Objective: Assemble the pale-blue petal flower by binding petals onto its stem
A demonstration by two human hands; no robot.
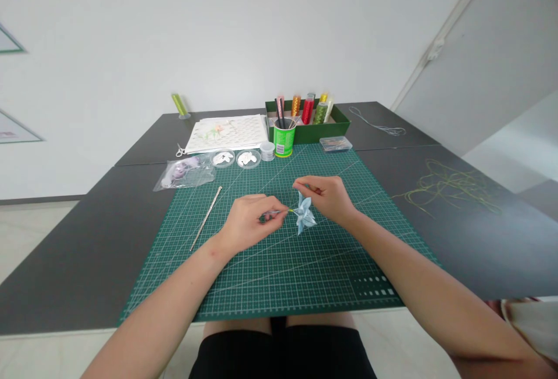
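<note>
Over the green cutting mat (279,274) my left hand (246,223) is closed in a pinch on a thin stem or tool (274,213) that points right into a pale blue flower (305,215). My right hand (328,196) is closed too, its fingertips pinched on the flower's upper petals. The two hands are close together, with the flower hanging between them just above the mat.
A long metal rod (206,218) lies on the mat's left side. At the back stand a green cup of tools (284,138), a green box with thread spools (311,117), small round dishes (235,159), a plastic bag (185,172), a patterned sheet (226,133) and scissors (180,150). Loose green thread (444,190) lies at right.
</note>
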